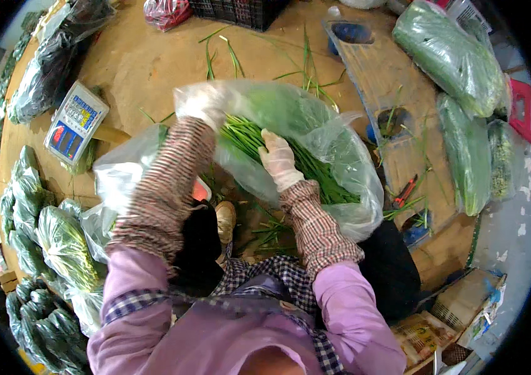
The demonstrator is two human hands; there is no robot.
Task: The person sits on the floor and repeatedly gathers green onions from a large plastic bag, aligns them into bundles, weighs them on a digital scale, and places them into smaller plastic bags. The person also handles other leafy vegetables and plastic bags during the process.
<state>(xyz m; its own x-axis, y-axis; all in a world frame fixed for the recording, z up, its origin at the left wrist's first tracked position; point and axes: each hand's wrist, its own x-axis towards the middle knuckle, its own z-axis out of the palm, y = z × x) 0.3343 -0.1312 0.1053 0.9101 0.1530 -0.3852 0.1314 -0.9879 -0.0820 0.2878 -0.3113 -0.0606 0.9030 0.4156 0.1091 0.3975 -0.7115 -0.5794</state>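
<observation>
A large clear plastic bag [356, 178] lies across my lap, with a bunch of long thin green stalks [315, 159], like chives, inside it. My right hand [280, 160], in a thin pale glove, presses on the bunch near the bag's mouth, its fingers curled against the stalks. At the bag's upper left edge is my left hand [208, 103], also gloved. Motion smears its fingers, so their grip on the plastic does not show. Another clear bag [122, 172] lies beneath my left forearm.
A digital scale display [77, 124] stands at the left. Bagged greens [69, 244] pile up at lower left, more bags [450, 56] at upper right. A wooden plank [397, 87] with holes bears a red cutter knife [405, 191]. A black crate [240, 11] stands at the back.
</observation>
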